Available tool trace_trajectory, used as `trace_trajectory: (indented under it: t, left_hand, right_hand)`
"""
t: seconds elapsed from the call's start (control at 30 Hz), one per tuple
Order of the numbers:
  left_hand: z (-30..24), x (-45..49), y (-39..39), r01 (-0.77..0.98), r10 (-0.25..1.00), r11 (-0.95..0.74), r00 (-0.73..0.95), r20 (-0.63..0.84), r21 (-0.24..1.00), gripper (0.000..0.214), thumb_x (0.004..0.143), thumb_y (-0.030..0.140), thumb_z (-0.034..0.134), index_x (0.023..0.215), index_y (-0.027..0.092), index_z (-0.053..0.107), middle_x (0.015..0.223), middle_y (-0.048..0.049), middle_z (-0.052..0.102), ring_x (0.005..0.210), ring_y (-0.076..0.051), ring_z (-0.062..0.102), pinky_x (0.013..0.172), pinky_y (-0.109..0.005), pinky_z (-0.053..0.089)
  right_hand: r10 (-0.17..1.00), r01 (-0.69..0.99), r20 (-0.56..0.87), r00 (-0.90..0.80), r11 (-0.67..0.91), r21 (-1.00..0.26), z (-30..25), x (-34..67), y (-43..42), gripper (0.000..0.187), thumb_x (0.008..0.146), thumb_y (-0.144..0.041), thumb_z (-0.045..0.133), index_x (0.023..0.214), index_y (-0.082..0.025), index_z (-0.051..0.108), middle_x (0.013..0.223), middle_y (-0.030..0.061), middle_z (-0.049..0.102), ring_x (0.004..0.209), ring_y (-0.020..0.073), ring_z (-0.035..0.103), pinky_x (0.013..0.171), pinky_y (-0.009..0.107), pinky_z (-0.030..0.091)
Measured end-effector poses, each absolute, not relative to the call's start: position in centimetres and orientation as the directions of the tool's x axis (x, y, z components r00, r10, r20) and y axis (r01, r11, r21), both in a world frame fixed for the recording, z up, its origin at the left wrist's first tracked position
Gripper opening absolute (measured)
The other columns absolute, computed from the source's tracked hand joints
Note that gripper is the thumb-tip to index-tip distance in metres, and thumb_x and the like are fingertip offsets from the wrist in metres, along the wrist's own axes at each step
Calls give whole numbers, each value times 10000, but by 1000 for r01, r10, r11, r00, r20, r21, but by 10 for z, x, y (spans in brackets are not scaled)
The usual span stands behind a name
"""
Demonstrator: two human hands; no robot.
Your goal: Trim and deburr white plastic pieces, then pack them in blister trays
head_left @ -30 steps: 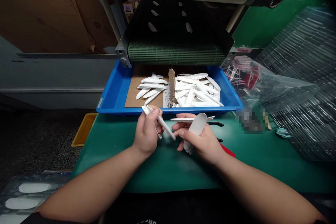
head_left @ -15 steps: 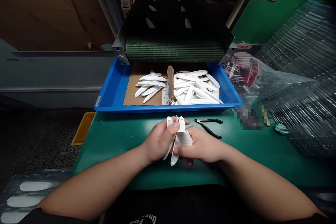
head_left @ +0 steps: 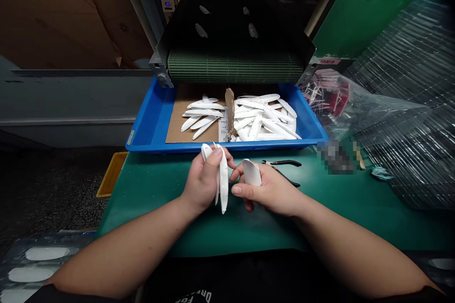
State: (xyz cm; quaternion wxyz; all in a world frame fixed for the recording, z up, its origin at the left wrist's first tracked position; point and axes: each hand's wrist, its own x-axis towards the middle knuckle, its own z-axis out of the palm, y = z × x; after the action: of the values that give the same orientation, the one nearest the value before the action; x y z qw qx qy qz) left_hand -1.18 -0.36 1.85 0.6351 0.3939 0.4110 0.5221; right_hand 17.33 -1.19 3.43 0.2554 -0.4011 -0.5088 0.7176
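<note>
My left hand [head_left: 202,177] is closed around a few long, slim white plastic pieces [head_left: 223,184], which stand nearly upright between thumb and fingers. A short gap to the right, my right hand [head_left: 272,189] has a ribbed white piece [head_left: 252,173] in its grip, its rounded top poking up above the palm. The thumb and forefinger of that hand reach towards the left hand without touching its pieces. Behind the right hand, black-handled cutting pliers [head_left: 284,163] lie on the green table [head_left: 152,199], partly covered by the hand.
A blue tray [head_left: 149,123] holds white pieces on both sides of a cardboard divider [head_left: 230,111]. Above its back edge ends a green conveyor belt [head_left: 234,66] carrying more pieces. Clear plastic trays [head_left: 408,104] and a plastic bag [head_left: 377,97] are at the right.
My hands have moved apart. The left one went left and up with its white pieces, while the right one stays almost in place with the ribbed piece.
</note>
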Motion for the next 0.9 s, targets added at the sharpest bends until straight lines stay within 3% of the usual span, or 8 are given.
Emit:
trace_trajectory:
  t: [0.13, 0.27, 0.4, 0.6, 0.8, 0.9]
  left_hand:
    - [14, -15, 1, -266, 995, 87, 65, -72, 960, 378, 1008, 577, 637, 1043, 201, 648, 722, 5, 682, 561, -143, 597, 528, -238, 505]
    - [8, -15, 0, -195, 988, 61, 153, -31, 979, 413, 990, 583, 688, 1121, 194, 641, 729, 9, 680, 561, -137, 612, 521, -229, 532]
    - [7, -14, 0, -171, 987, 84, 151, -58, 982, 449, 994, 589, 683, 1202, 194, 634, 723, 9, 679, 535, -142, 624, 490, -233, 543]
    - [7, -12, 2, -151, 990, 100, 114, -83, 984, 503, 959, 610, 720, 1230, 190, 665, 778, 6, 662, 559, -144, 662, 521, -245, 590]
    - [1, -9, -3, -130, 991, 75, 116, -60, 989, 436, 977, 570, 720, 1230, 218, 679, 830, -19, 702, 634, -156, 682, 580, -256, 608]
    - [1, -7, -4, -161, 985, 107, 150, -83, 981, 419, 939, 556, 779, 1177, 236, 649, 798, -3, 690, 565, -171, 685, 492, -268, 585]
  right_hand:
    - [877, 32, -292, -381, -304, -952, 27, 169, -10, 358, 854, -464, 853, 894, -228, 586, 651, -58, 620, 588, 132, 610, 570, 241, 511]
    - [859, -17, -351, -373, -385, -923, 21, 164, -13, 307, 924, -468, 738, 1052, -227, 598, 789, -37, 636, 677, 148, 623, 660, 313, 594]
    - [856, 33, -352, -379, -367, -930, 19, 163, -17, 366, 981, -467, 656, 1252, -236, 574, 805, -34, 611, 702, 160, 607, 625, 307, 576]
    - [882, 83, -277, -380, -265, -961, 10, 166, -21, 446, 1062, -360, 513, 1501, -280, 507, 851, -9, 604, 693, 167, 578, 579, 296, 516]
    - [900, 100, -169, -401, -141, -985, 9, 159, -24, 442, 1085, -323, 460, 1515, -254, 536, 843, 1, 602, 686, 163, 569, 594, 299, 507]
    - [882, 149, -176, -436, -122, -981, 10, 157, -27, 449, 1108, -370, 439, 1539, -270, 517, 795, -16, 604, 599, 148, 574, 562, 296, 504]
